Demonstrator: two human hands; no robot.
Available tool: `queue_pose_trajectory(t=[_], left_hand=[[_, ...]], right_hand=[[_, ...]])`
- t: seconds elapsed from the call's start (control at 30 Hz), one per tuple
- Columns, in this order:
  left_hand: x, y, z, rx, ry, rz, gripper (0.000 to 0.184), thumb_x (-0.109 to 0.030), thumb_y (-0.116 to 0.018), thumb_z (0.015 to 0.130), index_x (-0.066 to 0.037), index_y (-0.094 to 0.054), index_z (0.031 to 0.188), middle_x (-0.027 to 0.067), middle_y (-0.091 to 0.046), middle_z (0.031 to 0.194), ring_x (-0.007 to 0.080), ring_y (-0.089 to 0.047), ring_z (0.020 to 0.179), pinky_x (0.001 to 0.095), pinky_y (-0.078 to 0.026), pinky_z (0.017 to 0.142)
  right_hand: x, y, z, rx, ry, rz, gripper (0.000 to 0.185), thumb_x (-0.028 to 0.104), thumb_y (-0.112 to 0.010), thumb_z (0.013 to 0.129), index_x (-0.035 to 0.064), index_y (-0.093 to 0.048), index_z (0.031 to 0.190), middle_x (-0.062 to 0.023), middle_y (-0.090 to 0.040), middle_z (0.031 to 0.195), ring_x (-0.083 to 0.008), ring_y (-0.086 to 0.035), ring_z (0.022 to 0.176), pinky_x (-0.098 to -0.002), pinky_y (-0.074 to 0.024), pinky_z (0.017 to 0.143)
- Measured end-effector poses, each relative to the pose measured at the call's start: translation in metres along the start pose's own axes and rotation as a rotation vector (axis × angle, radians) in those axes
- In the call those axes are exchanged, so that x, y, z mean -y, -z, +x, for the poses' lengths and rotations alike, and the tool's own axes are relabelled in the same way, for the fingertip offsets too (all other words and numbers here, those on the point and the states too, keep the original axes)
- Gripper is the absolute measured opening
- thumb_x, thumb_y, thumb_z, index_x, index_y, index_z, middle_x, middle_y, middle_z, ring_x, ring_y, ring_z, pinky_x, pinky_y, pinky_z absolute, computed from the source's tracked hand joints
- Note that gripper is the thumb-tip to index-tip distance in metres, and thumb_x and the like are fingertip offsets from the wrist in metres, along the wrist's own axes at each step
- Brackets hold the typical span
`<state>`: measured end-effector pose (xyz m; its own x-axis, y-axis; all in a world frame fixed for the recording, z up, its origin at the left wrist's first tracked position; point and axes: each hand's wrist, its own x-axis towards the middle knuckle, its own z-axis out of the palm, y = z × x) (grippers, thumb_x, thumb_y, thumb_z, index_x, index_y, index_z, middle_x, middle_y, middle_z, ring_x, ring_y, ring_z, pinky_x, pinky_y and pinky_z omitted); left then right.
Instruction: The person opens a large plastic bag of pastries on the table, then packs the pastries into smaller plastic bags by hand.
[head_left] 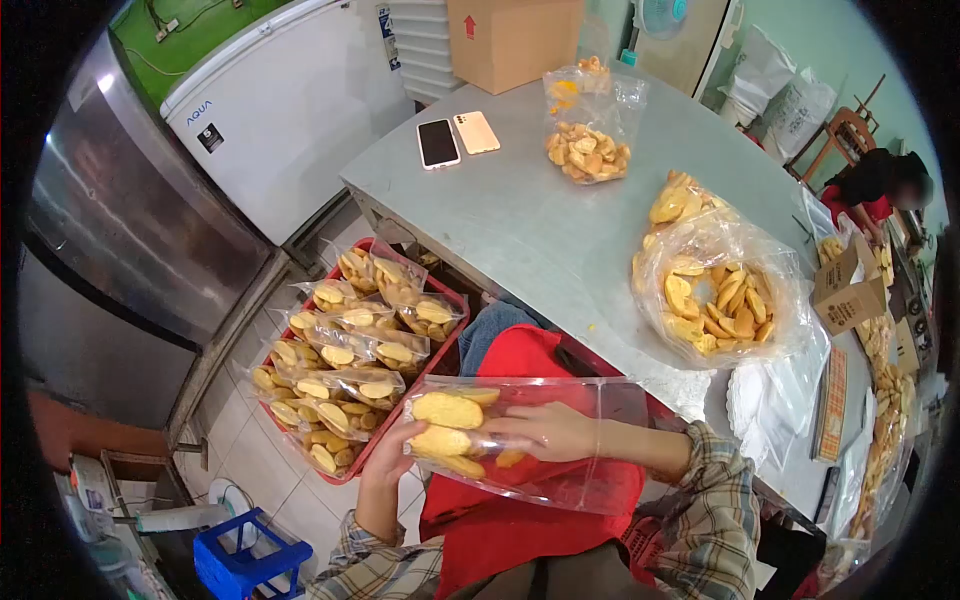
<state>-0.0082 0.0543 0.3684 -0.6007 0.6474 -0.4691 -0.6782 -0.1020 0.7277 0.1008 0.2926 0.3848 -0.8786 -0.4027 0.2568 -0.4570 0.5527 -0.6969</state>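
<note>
Clear bag [562, 486] in left hand [390, 456]

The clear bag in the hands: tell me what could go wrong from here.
The right hand appears to reach inside the clear bag; pressing hard might break the yellow pieces. Filled bags are heaped in the red crate, seemingly above its rim, so one could slide onto the floor. The large open bag sits near the edge of the table, so a bump could tip it.
</note>
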Motion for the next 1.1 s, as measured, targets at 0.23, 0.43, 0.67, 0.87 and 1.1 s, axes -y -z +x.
queue_pose_trajectory(t=[0.23, 0.43, 0.67, 0.87, 1.1], left_hand=[[0.014, 0.015, 0.007, -0.013, 0.078, -0.093, 0.050, -0.019, -0.056, 0.077, 0.002, -0.043, 0.120, 0.0138, -0.053, 0.114, 0.0249, -0.052, 0.104, 0.0360, -0.041, 0.091], [0.020, 0.024, 0.009, 0.002, 0.081, -0.116, 0.050, -0.020, -0.055, 0.077, 0.003, -0.042, 0.120, 0.0142, -0.052, 0.116, 0.0255, -0.052, 0.105, 0.0366, -0.041, 0.091], [0.024, 0.019, 0.001, 0.081, -0.025, -0.167, 0.058, -0.020, -0.059, 0.075, 0.001, -0.036, 0.125, 0.0138, -0.044, 0.124, 0.0262, -0.047, 0.111, 0.0369, -0.040, 0.092], [0.016, 0.012, 0.005, 0.219, -0.181, 0.048, 0.064, -0.018, -0.062, 0.075, 0.001, -0.032, 0.128, 0.0114, -0.040, 0.127, 0.0216, -0.039, 0.118, 0.0330, -0.031, 0.098], [-0.001, 0.001, -0.007, 0.179, -0.255, 0.250, 0.065, -0.016, -0.058, 0.079, 0.002, -0.026, 0.132, 0.0128, -0.028, 0.137, 0.0206, -0.027, 0.126, 0.0316, -0.018, 0.103]], right_hand=[[0.014, -0.005, 0.004, 0.098, -0.138, -0.384, 0.054, 0.019, -0.052, 0.077, 0.0202, -0.036, 0.128, -0.0087, -0.052, 0.085, -0.0249, -0.059, 0.062, -0.0344, -0.0474, 0.041], [0.001, -0.003, 0.000, 0.126, -0.034, -0.383, 0.051, 0.010, -0.056, 0.070, 0.0132, -0.045, 0.120, -0.0105, -0.053, 0.097, -0.0214, -0.056, 0.061, -0.0306, -0.0487, 0.047], [0.020, 0.015, -0.031, -0.233, -0.721, 0.822, 0.025, 0.009, -0.051, 0.086, 0.0017, -0.051, 0.111, -0.0086, -0.061, 0.093, -0.0120, -0.058, 0.083, -0.0219, -0.0458, 0.071], [0.023, 0.008, -0.030, -0.168, -0.585, 1.141, 0.037, 0.003, -0.049, 0.086, 0.0004, -0.043, 0.122, -0.0089, -0.061, 0.102, -0.0111, -0.057, 0.089, -0.0229, -0.0449, 0.077], [0.020, -0.001, -0.022, -0.055, -0.463, 0.581, 0.040, 0.015, -0.056, 0.084, 0.0026, -0.044, 0.120, -0.0101, -0.063, 0.091, -0.0133, -0.061, 0.080, -0.0269, -0.0479, 0.067]])
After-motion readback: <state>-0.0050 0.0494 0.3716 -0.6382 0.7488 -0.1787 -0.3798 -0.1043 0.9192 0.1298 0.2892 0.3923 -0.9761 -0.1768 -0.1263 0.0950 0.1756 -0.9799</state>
